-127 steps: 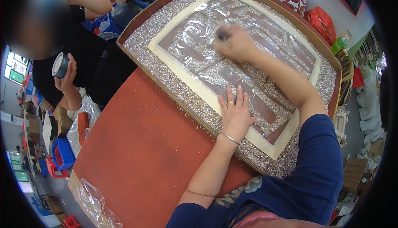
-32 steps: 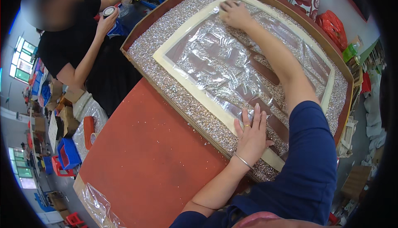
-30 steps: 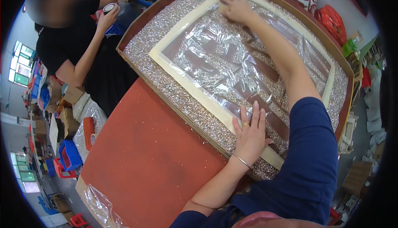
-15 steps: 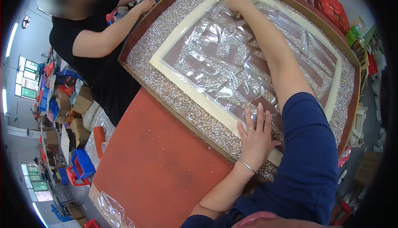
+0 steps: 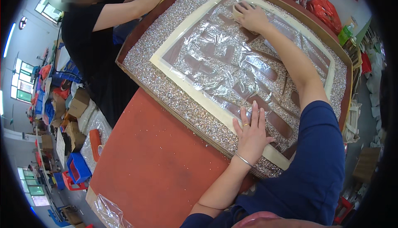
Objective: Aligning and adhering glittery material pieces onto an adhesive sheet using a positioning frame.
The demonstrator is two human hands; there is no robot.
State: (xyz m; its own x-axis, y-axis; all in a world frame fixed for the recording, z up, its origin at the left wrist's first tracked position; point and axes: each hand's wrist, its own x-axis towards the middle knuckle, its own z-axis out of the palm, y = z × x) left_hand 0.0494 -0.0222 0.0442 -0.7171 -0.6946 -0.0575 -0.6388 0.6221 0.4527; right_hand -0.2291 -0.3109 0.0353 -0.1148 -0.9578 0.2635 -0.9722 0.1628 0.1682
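A large sheet of clear plastic, with brown cut-out-like shapes under it and a cream border, lies on glittery chips in a shallow wooden tray. My left hand rests flat on the near border and plastic, fingers spread. Toward the far left corner of the sheet, my right hand is curled over a small pale yellowish rounded piece pressed against the plastic. Fingers partly hide that piece, so its kind cannot be told.
A red-brown table with scattered chips lies before the tray. At the far left, a person in black reaches along the tray's rim. A red plastic bag and a green bottle stand beyond it. Crumpled clear plastic lies lower left.
My right hand has moved from the sheet's far left corner inward, down and to the right, over the plastic. My left hand stays on the near border. The person's arms have shifted along the rim.
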